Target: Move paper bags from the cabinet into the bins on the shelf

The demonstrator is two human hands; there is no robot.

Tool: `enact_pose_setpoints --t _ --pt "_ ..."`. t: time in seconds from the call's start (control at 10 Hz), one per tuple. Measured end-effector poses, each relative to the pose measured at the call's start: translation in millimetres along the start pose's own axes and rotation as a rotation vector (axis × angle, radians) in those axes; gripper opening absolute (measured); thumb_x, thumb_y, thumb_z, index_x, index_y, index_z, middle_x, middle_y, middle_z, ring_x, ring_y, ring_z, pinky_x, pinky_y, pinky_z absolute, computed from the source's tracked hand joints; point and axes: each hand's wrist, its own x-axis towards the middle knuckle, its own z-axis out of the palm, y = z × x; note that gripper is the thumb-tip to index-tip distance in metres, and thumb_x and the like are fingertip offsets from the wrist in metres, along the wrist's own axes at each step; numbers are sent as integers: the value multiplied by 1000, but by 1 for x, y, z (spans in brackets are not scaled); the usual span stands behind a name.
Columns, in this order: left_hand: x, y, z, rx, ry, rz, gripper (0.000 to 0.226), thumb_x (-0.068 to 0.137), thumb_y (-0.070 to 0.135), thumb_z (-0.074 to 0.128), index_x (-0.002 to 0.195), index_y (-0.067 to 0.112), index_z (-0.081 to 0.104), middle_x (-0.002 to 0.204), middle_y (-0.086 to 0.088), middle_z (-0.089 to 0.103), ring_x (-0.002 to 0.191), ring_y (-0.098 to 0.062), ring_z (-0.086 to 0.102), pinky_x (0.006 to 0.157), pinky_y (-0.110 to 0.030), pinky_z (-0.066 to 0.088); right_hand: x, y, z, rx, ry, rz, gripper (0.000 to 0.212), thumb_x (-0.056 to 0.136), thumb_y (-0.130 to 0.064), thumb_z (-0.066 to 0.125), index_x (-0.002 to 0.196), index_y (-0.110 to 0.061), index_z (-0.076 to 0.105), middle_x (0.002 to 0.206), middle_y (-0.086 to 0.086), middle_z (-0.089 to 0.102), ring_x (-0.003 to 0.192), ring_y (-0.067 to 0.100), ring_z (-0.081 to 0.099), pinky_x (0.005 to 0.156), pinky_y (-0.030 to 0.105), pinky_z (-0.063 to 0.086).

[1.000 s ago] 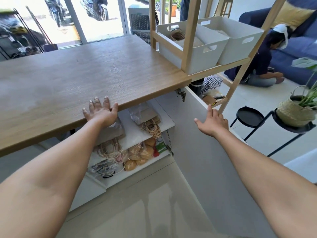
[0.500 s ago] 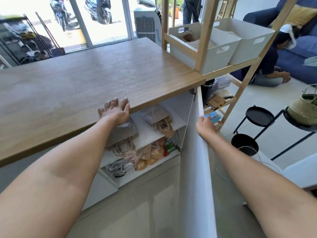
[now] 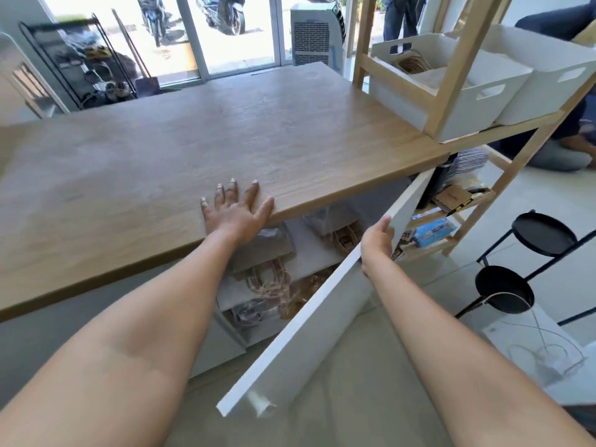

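We see surface (image 3: pixel 193 140) spanning centre, our left hand (image 3: pixel 235 214) flat on its near edge. Cabinet (image 3: pixel 290 253) below surface, paper bags (image 3: pixel 261 250) on its inner shelves. Cabinet door (image 3: pixel 322 317) at 5 o'clock of left hand, our right hand (image 3: pixel 375 243) on its top edge. Shelf (image 3: pixel 503 130) at 2 o'clock, two bins (image 3: pixel 477 101) side by side on it. Stools (image 3: pixel 541 233) at 3 o'clock on floor.

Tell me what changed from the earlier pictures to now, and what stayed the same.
The cabinet door swung from wide open toward closed and now partly covers the shelves. The right hand, earlier flat on the door's face, now holds its top edge. The left hand stays flat on the edge of the tabletop. The paper bags remain in the cabinet, and the bins stay on the shelf.
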Motion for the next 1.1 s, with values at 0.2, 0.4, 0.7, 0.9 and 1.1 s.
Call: enact_pose_setpoints --t 0.2,0.4,0.7,0.9,1.1 --pt "4 -2 1 -25 16 -9 71 87 75 10 151 44 7 162 2 -2 150 -23 -4 118 -53 -3 7 -10 45 26 107 15 65 100 -52 11 152 -14 19 146 23 41 131 43 43 109 49 33" --pt "3 -4 1 -19 24 -10 70 88 74 11 151 45 7 162 2 -2 150 -23 -4 118 -54 -3 12 -23 78 29 210 34 60 102 -46 12 147 -10 28 138 26 50 125 43 48 105 48 34" --pt "7 -4 4 -22 21 -18 68 88 73 12 150 45 9 162 2 -1 150 -22 -5 117 -54 -5 15 -33 104 113 353 73 52 103 -40 18 131 -4 42 127 24 57 118 42 53 95 44 40" --pt "6 -5 4 -39 18 -17 69 87 74 13 150 45 10 162 2 -1 150 -22 -5 117 -54 -5 6 -33 94 158 270 88 55 103 -40 20 136 -2 41 140 25 44 127 41 45 104 43 35" --pt "4 -6 1 -36 -5 -20 70 87 74 12 150 45 9 162 2 -2 149 -22 -7 117 -53 -6 -61 -86 -8 405 -116 -156 16 97 -21 41 87 -20 54 86 0 56 80 16 54 99 37 46"
